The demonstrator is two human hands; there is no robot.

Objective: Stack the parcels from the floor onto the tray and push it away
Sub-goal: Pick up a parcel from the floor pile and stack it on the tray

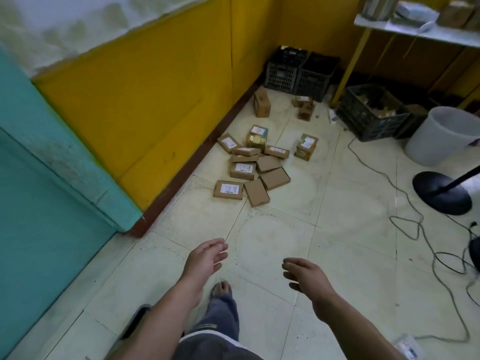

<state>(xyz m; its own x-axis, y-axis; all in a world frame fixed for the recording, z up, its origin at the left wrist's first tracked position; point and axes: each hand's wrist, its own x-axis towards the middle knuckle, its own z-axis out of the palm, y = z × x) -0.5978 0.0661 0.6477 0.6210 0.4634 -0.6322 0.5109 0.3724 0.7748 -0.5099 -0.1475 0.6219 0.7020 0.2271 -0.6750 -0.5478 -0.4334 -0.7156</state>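
While my left hand (207, 258) and right hand (304, 271) hang loose, holding nothing, parcels (249, 165) lie heaped on floor (337, 229) beside yellow wall (155, 100), ahead. Small stiff cardboard, probably light; grip by long edges.

I see the parcels (250, 166) lying loose on the floor (342, 237) at the foot of the yellow wall (155, 100). They are flat brown cardboard boxes in a jumbled heap, several overlapping or tilted. Some show a white label upward, others a plain brown face. A yellowish parcel (256, 140) sits among them. A stacked pair (306, 147) stands apart, farther from the wall. Further along the wall an upright box (262, 103) stands close to it, with two small ones (305, 108) farther out.
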